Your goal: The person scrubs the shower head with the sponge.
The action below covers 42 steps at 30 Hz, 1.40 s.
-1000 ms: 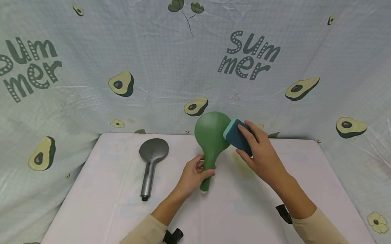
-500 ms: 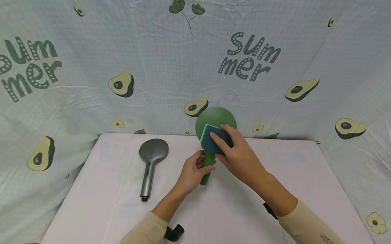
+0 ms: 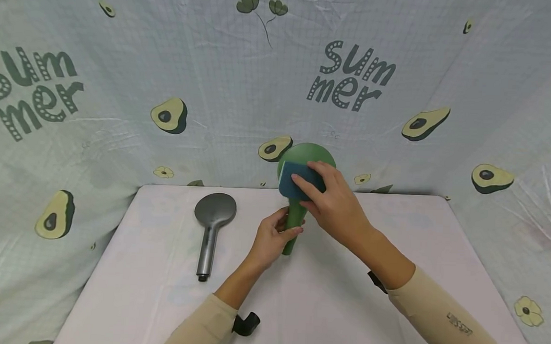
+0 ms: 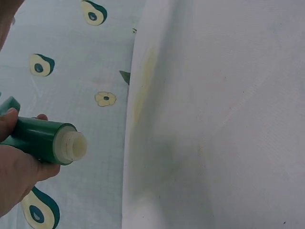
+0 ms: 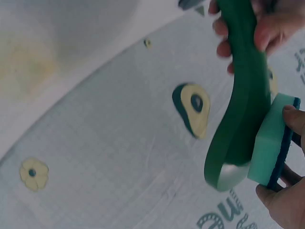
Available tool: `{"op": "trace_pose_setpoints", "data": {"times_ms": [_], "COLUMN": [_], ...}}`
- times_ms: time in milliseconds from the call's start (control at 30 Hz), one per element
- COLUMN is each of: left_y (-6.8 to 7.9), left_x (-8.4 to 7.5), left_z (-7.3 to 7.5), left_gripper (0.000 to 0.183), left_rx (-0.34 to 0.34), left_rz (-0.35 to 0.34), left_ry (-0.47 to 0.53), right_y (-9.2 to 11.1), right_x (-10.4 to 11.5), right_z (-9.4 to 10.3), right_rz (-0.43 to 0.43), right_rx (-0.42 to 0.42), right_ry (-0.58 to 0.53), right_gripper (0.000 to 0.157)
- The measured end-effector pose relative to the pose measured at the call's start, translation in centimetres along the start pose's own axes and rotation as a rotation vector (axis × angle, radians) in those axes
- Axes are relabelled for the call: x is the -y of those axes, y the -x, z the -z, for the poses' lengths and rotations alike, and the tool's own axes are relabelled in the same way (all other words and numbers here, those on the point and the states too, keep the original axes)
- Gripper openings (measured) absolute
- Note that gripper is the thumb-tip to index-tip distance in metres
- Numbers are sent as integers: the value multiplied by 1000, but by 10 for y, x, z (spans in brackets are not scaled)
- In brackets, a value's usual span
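Observation:
My left hand [image 3: 269, 242] grips the handle of a green shower head [image 3: 309, 152], which is raised with its round head up. A pale threaded end [image 4: 75, 146] of the handle sticks out below that hand in the left wrist view. With thumb and fingers my right hand [image 3: 340, 208] pinches a sponge [image 3: 298, 180], dark blue on one side and turquoise on the other. In the right wrist view, the turquoise side of the sponge [image 5: 268, 143] lies against the back of the green shower head [image 5: 245, 102]. The sponge hides part of the head in the head view.
A grey shower head [image 3: 216, 210] lies on the pale pink table [image 3: 168, 311], left of my hands. Behind the table hangs a cloth [image 3: 224, 82] printed with avocados and lettering. A black wrist mount [image 3: 247, 323] shows by the left sleeve.
The right hand has moved the sponge leftward from the head's right edge onto its middle, then slightly up. The left hand has raised the green shower head a little. The grey one stays put.

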<state>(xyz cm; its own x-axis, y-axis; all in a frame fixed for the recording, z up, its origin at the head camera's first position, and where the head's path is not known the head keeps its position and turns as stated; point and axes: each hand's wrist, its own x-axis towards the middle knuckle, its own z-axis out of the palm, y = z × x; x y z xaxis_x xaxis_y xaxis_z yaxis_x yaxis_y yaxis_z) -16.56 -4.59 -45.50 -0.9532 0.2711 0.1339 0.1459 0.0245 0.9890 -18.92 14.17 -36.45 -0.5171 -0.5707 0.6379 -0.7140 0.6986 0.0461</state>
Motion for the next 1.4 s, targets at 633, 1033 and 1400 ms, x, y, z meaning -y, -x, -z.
{"op": "trace_pose_setpoints", "data": {"times_ms": [633, 1033, 1400], "left_y": [4, 3, 2], "left_x": [0, -1, -1], "left_z": [2, 10, 11], "left_gripper": [54, 53, 42], "left_rx": [21, -40, -37], "left_rz": [-32, -52, -71], "left_ry": [9, -102, -103], "right_y": [-28, -1, 7], "right_x": [-46, 7, 21], "right_z": [21, -4, -6], "right_rz": [-305, 43, 113], "right_rx": [-26, 45, 76], "right_ry": [-121, 88, 155], "right_gripper": [57, 59, 62]}}
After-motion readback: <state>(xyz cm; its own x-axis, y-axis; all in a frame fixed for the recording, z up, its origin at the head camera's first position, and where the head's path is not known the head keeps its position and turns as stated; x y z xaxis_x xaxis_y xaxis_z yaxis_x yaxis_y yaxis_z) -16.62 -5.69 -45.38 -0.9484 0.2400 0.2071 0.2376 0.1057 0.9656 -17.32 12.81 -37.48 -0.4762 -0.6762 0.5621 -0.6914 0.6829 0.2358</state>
